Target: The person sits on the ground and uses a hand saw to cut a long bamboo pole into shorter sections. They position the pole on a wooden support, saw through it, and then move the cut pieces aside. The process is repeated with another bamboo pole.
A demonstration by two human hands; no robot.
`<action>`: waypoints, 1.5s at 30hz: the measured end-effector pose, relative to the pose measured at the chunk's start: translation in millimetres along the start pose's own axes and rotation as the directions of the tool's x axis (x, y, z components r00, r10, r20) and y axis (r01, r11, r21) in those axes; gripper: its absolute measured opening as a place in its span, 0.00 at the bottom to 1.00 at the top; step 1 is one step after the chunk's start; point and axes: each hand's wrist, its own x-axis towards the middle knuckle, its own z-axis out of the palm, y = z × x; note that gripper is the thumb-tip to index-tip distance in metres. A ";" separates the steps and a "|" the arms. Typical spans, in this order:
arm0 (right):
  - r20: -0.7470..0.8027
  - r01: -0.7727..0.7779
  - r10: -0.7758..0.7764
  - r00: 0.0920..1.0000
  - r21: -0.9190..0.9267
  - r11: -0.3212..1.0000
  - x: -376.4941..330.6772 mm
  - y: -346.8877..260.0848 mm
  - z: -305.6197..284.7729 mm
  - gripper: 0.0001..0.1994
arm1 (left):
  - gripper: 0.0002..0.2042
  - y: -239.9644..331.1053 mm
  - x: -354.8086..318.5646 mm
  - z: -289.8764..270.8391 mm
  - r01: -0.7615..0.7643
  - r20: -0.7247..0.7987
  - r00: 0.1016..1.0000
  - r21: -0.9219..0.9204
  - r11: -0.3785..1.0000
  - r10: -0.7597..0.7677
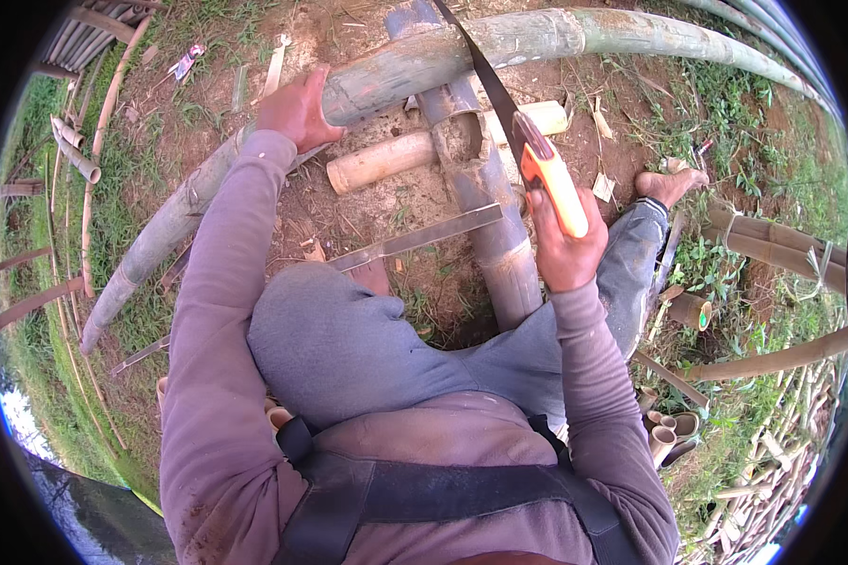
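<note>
My left hand presses down on a long green bamboo pole that runs across the ground from lower left to upper right. My right hand grips the orange handle of a hand saw. Its dark blade rises to the pole and lies across it, just right of my left hand. The pole rests over a thick grey bamboo trunk that lies lengthwise under my legs. My bare right foot sits on the dirt at right.
A short pale bamboo piece lies crosswise under the pole. A flat metal strip rests on the dirt by my knee. Cut bamboo tubes and poles lie at right; thin canes lie on grass at left.
</note>
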 end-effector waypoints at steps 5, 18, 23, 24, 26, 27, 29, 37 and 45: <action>-0.007 -0.086 0.087 0.996 0.082 0.993 -67.9 22.4 -49.5 0.07 | 0.53 -4.4 -2.7 21.7 -0.059 -0.084 0.995 -0.007 0.998 0.058; -0.007 -0.098 0.099 0.995 0.080 0.992 -48.0 23.4 -20.1 0.07 | 0.53 -7.1 -1.1 18.5 -0.043 -0.060 0.997 -0.046 0.998 0.040; -0.034 0.028 -0.024 0.999 0.113 0.993 -28.1 43.5 -7.0 0.05 | 0.53 -4.7 3.1 17.0 -0.056 -0.083 0.995 -0.057 0.997 0.051; -0.019 0.129 -0.130 0.991 -0.052 0.990 16.0 32.4 18.1 0.07 | 0.53 -3.2 4.1 17.5 -0.058 -0.067 0.996 -0.062 0.996 0.054; -0.038 0.111 -0.111 0.993 0.004 0.994 91.3 22.5 71.1 0.08 | 0.53 2.4 5.7 11.0 -0.071 -0.061 0.996 -0.063 0.995 0.068; -0.023 0.068 -0.067 0.997 0.041 0.997 99.9 21.7 81.7 0.08 | 0.53 -0.5 2.9 10.8 -0.063 -0.058 0.996 -0.058 0.996 0.060; 0.013 -0.026 0.025 1.000 0.086 0.996 105.1 25.6 90.6 0.08 | 0.54 -0.4 1.4 7.8 -0.049 -0.033 0.998 -0.052 0.997 0.048; 0.051 -0.061 0.060 0.997 0.022 0.998 -86.4 45.6 -41.1 0.07 | 0.54 -7.3 2.8 24.6 -0.044 -0.039 0.998 -0.018 0.999 0.044; -0.046 0.051 -0.050 0.998 0.033 0.998 107.5 29.6 94.4 0.09 | 0.54 -3.4 6.3 10.6 -0.050 -0.070 0.996 -0.024 0.998 0.048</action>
